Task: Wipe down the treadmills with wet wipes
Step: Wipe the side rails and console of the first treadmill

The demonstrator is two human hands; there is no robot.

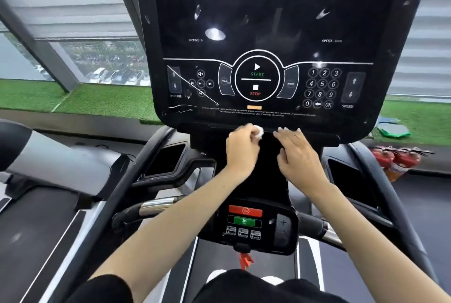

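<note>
Wipe (258,132) pinched in curled left fingers (244,133), ledge (207,128) just above; right fingers (288,133) flat, together. Best: firm, overlapping sideways strokes.

We see little of our clothing from up here. A short black sleeve (102,288) covers our left upper arm, plain and unmarked, with a soft, loose hem. Below it the left forearm (170,224) runs bare to the left hand (240,149). The right forearm (353,219) is bare along all of its visible length, up to the right hand (299,153). The fingers (284,133) of that hand are slim, with short, light nails. At the bottom edge a black garment (256,285) covers our front, and two rounded white shoe toes (216,276) show just beyond it.
</note>
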